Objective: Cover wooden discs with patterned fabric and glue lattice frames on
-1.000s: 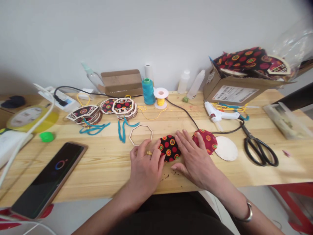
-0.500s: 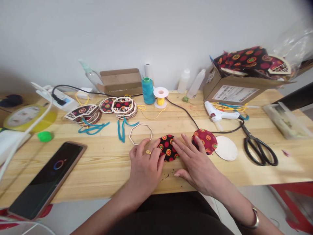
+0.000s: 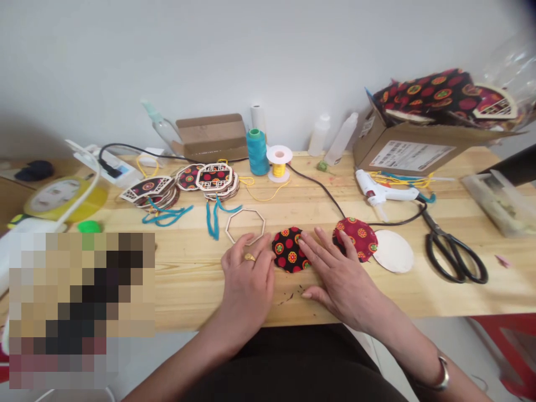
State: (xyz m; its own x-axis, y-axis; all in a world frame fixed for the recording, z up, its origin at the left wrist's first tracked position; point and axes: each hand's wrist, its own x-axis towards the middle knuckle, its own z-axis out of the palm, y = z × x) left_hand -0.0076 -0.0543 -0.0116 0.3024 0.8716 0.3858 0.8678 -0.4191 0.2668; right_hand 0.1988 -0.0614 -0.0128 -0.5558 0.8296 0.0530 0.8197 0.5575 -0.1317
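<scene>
A black round fabric piece (image 3: 290, 252) with red and yellow flowers lies flat on the table between my hands. My right hand (image 3: 339, 276) rests with spread fingers, its index fingertip at the disc's right edge. Another finger lies over the left part of a dark red flowered disc (image 3: 359, 237). My left hand (image 3: 250, 279), wearing a gold ring, sits palm down at the black disc's left side, fingers loosely bent and holding nothing. Just beyond its fingertips is a thin octagonal wooden frame (image 3: 228, 234). A white round disc (image 3: 394, 251) lies partly under the red one.
Black-handled scissors (image 3: 456, 257), a white glue gun (image 3: 383, 192) and a cardboard box (image 3: 402, 151) of fabric stand right. Teal thread (image 3: 257, 153), a yellow spool (image 3: 279, 167) and decorated frames (image 3: 215, 177) are behind. Tape (image 3: 62, 198) lies left; a pixelated patch hides the front left.
The view has shifted slightly, moving the table items a little rightward. My left fingers have drawn back from the black disc, showing more of its left edge. The right hand keeps its pose.
</scene>
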